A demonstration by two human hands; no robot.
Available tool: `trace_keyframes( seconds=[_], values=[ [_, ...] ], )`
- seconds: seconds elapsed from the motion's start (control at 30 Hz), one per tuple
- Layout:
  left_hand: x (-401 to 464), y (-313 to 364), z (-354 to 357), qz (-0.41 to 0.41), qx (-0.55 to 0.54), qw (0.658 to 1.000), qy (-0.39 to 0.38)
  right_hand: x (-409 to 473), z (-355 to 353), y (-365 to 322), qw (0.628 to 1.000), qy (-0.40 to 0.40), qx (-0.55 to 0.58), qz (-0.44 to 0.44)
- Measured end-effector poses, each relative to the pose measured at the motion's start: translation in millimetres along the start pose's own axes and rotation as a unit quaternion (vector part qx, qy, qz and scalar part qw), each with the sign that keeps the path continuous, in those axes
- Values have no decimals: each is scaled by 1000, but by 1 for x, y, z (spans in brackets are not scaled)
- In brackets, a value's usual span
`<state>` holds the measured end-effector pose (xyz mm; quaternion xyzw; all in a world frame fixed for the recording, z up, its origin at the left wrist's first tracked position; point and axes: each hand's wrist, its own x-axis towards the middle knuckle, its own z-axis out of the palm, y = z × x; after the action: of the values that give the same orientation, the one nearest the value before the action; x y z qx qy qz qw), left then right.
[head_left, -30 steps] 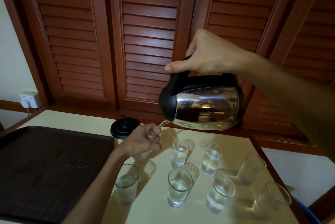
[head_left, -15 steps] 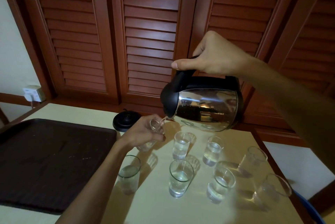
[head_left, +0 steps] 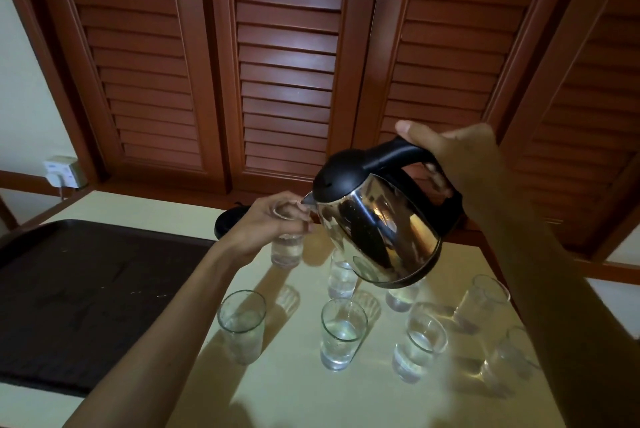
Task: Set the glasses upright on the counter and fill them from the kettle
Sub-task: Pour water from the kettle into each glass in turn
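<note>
Kettle (head_left: 381, 230) tips back at frame centre, pour stopped.
Right hand (head_left: 450, 157) grips handle; left hand (head_left: 266, 227) holds glass (head_left: 285, 247); level spout before lowering.

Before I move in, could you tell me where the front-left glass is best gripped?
Wrap the front-left glass around its side wall below the rim, coming from the left: it stands upright with water inside, the tray side is open, and another glass stands to its right.

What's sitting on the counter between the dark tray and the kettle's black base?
Nothing: in the head view, only bare counter separates the tray from the base.
</note>
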<state>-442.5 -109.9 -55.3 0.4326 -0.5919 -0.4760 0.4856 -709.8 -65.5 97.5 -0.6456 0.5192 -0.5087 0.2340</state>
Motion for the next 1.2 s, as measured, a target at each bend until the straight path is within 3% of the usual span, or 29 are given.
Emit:
trace_keyframes(
  seconds=[0.33,0.87,1.0,1.1,1.2],
  values=[
    [3,-55,-17,-66,41,997,-23,-28,-12,25,987,45,122,90],
    [-9,-86,-21,-88,42,995,-39,-3,38,24,979,24,185,85],
    [-11,-54,-34,-61,-12,998,-18,16,61,37,968,8,224,110],
    [-4,3,-39,-36,-79,995,41,35,83,42,961,-10,243,132],
    [8,41,-51,-17,-66,997,44,54,113,43,961,-17,249,120]
  ],
)
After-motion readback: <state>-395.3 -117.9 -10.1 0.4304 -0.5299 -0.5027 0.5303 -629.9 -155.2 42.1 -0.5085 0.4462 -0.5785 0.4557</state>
